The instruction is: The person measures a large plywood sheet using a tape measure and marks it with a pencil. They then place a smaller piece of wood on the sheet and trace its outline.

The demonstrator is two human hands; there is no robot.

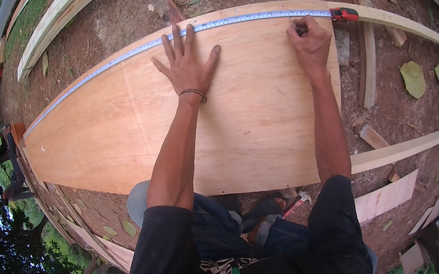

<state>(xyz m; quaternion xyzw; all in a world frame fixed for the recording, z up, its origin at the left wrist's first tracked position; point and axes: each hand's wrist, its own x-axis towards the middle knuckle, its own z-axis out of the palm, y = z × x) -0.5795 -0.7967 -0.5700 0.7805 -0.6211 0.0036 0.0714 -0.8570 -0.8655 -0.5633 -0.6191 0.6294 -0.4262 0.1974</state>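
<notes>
A curved plywood sheet (pixel 252 108) lies in front of me. A blue-and-white measuring tape (pixel 249 15) runs along its far edge to a red-and-black tape case (pixel 343 14) at the upper right. My left hand (pixel 188 64) is open, fingers spread flat on the plywood, fingertips resting on and beside the tape. My right hand (pixel 312 43) is closed around a small dark marking tool (pixel 301 29), possibly a pencil, just below the tape near the sheet's right end.
Long timber strips (pixel 417 29) and boards (pixel 384 195) lie around the sheet on dirt ground (pixel 120 3) with leaves (pixel 412 79). A hammer (pixel 298 202) lies by my feet. A dark, partly seen shape (pixel 16 169), possibly another person, is at the left edge.
</notes>
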